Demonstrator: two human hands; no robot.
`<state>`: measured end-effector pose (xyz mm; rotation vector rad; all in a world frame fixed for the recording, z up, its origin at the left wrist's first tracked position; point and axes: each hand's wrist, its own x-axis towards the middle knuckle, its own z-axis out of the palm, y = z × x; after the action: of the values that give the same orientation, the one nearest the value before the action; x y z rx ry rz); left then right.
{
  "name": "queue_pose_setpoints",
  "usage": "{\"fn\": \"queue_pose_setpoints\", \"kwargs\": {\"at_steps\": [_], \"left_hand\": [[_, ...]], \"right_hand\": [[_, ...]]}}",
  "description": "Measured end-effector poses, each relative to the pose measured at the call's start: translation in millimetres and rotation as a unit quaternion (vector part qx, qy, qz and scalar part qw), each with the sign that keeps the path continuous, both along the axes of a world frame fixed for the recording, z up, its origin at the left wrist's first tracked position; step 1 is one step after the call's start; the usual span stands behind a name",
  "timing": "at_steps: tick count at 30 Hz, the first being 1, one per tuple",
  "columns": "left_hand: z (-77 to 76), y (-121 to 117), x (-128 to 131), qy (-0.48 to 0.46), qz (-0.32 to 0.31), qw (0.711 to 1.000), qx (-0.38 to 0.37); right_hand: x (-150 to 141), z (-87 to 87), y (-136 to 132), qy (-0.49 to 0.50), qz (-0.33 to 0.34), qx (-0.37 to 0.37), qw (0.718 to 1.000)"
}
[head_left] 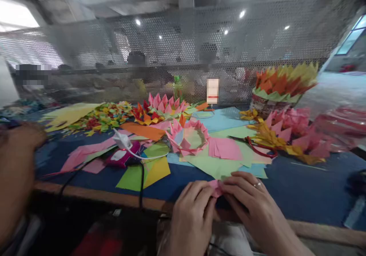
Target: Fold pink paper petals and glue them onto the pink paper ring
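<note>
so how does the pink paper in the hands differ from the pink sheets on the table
The pink paper piece is held between the left hand and right hand; the pink sheets lie on light green paper. The piece looks folded and partly covered; the sheets look flat and overlapping. Both are pink paper.

A paper ring sits among loose sheets on a worktable, scissors to its right, a cable to its left and a mesh screen behind, with a paper piece between left hand and right hand in front.
</note>
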<state>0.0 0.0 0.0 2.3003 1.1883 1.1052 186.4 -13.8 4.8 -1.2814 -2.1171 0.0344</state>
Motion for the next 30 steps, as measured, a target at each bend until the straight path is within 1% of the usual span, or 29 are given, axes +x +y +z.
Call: {"fn": "queue_pose_setpoints", "kwargs": {"at_steps": [5, 11, 15, 20, 24, 30], "left_hand": [[-0.3, -5, 6, 0.003, 0.010, 1.000, 0.021], [-0.7, -4, 6, -0.016, 0.031, 0.999, 0.024], [-0.8, -3, 9, -0.027, 0.045, 0.998, 0.016], [0.8, 0, 14, -0.027, 0.081, 0.996, -0.007], [2.0, 2, 17, -0.020, 0.097, 0.995, -0.029], [3.4, 6, 17, 0.009, 0.112, 0.994, -0.007]], "right_hand": [[5, 4.2, 1, 0.016, 0.007, -0.013, 1.000], [6, 4.2, 9, 0.041, 0.026, -0.044, 0.998], [6, 5.9, 11, 0.049, 0.004, -0.079, 0.996], [2, 10.9, 13, 0.043, -0.033, -0.124, 0.991], [-1, 11.9, 14, 0.028, -0.061, -0.117, 0.991], [-1, 8.3, 13, 0.001, -0.061, -0.113, 0.992]]}}
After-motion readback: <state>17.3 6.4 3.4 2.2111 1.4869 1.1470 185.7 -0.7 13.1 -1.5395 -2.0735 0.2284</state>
